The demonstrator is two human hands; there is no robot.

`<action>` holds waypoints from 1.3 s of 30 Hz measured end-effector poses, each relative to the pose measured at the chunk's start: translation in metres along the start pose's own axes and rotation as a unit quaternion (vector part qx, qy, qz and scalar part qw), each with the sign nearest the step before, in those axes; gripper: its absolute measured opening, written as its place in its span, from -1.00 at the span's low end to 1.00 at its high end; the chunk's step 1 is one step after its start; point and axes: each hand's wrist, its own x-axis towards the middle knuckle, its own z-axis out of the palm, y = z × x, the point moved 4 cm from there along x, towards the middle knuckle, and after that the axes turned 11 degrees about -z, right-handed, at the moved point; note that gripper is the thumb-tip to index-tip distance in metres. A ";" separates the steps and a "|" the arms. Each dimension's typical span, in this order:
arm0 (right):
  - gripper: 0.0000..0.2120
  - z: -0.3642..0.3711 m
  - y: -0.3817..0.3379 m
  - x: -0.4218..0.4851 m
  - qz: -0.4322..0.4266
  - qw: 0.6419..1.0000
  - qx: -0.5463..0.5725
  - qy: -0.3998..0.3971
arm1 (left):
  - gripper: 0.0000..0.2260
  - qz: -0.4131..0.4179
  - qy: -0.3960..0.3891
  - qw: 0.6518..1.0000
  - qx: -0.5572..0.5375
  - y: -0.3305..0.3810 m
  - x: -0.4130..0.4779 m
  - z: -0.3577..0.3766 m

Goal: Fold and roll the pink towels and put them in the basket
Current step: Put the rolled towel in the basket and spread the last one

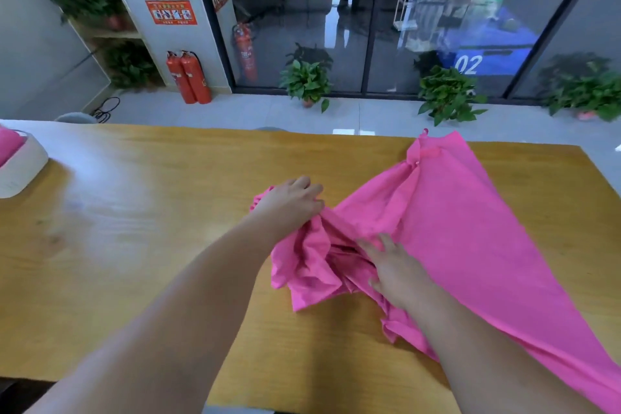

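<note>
- Key relation: the pink towel [470, 228] lies mostly to the right of both hands. Its flat part fans from a far corner by the counter's back edge down to the near right. The long axis is diagonal, far-centre to near-right.
- The crumpled end is on the towel's left side, between the two hands. The left hand is nearer that loose edge and the right hand is nearer the flat part.
- left hand [292, 202]: knuckles up, fingers curled over the gathered left edge, gripping the cloth.
- right hand [393, 265]: palm down, fingers straight and spread, pressing on the towel just right of the crumple. It grips nothing.
- Towel look: bright pink, thin, limp and unfolded. The right part is smooth, the left part is in deep ruffles, and there is a small loop tab at the far corner.
- Location: on the wooden counter [134, 228], right of centre. The near-right end runs out of frame.
- basket [23, 165]: white, at the far left of the counter, well apart from the towel. Some pink fabric [8, 144] shows in it, but the frame cuts it off, so I cannot tell whether it is rolled.
- Judgement: this is the flattening step, with no fold made yet. The next move likely has the left hand draw the bunched edge out leftward while the right pins the cloth. The thin cloth may drag and wrinkle again.
</note>
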 end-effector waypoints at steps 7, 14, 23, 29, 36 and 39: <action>-0.30 -0.022 0.014 0.019 0.077 0.993 -0.009 0.091 | -0.76 -0.105 0.078 0.989 0.067 -0.056 0.085 -0.042; -0.24 0.011 0.006 0.011 0.080 0.997 -0.005 0.016 | -0.57 0.013 -0.019 0.993 -0.115 0.068 0.038 0.036; -0.17 0.028 0.012 -0.005 0.113 0.993 0.017 0.002 | -0.64 0.012 -0.152 0.978 -0.140 0.123 -0.022 0.090; -0.06 0.034 0.030 -0.020 0.132 0.990 0.058 0.005 | -0.84 0.043 -0.092 0.992 -0.081 0.107 -0.026 0.093; -0.30 0.029 0.044 -0.033 0.154 0.986 0.055 0.016 | -0.88 0.040 -0.021 0.997 -0.065 0.068 -0.038 0.093; -0.36 0.028 0.039 -0.034 0.153 0.986 0.064 0.022 | -0.82 0.073 -0.015 0.993 -0.090 0.086 -0.041 0.082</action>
